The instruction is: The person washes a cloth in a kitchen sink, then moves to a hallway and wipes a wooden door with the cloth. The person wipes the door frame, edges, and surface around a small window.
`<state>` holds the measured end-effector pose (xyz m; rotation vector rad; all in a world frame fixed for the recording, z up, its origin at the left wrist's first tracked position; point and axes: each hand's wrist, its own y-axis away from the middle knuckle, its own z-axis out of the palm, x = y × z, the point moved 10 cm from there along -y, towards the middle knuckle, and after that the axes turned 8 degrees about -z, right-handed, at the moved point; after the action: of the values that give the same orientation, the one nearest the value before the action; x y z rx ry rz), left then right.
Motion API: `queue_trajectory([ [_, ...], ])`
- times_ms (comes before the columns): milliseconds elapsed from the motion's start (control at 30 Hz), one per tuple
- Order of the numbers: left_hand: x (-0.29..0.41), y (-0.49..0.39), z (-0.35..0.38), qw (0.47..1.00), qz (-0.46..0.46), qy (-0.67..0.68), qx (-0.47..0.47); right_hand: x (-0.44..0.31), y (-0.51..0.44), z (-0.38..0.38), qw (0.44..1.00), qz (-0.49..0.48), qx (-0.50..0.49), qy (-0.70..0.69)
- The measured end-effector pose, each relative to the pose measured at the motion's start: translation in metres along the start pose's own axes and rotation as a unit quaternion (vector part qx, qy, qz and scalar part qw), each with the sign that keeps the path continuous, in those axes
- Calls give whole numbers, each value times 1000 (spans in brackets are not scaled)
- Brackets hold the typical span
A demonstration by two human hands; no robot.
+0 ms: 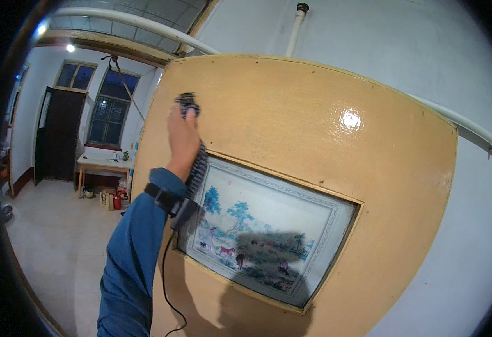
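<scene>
My left hand [182, 137] grips a dark checked cloth [188, 103] against the upper left of a yellow-painted wooden panel [267, 101]. The bunched cloth is motion-blurred, and a length of it hangs behind the wrist. Below and to the right of the hand, a framed landscape picture [267, 227] with blue trees and animals is set into the panel. A black strap with a small device [172, 204] circles my blue-sleeved wrist, and a thin black cable trails down from it. My right hand is out of view.
White pipes [136, 21] run above and behind the panel. At left, beyond the panel's edge, are a small table [105, 161] with bags [107, 200] below it, a dark door [60, 135] and a window [111, 109]. A cord [128, 90] hangs slanting near the panel.
</scene>
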<state>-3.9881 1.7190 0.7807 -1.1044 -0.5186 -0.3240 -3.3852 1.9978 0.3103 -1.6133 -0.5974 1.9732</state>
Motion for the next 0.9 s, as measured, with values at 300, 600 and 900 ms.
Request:
queue_trajectory([
  [300, 245, 206, 33, 919, 358, 107, -125, 9, -3, -2, 999, -21, -12, 23],
  [600, 343, 313, 39, 848, 443, 141, -254, 12, -2, -13, 1000, 26, -9, 7],
  [900, 195, 179, 11, 898, 396, 50, -187, 14, -10, -20, 998, -21, -8, 59],
])
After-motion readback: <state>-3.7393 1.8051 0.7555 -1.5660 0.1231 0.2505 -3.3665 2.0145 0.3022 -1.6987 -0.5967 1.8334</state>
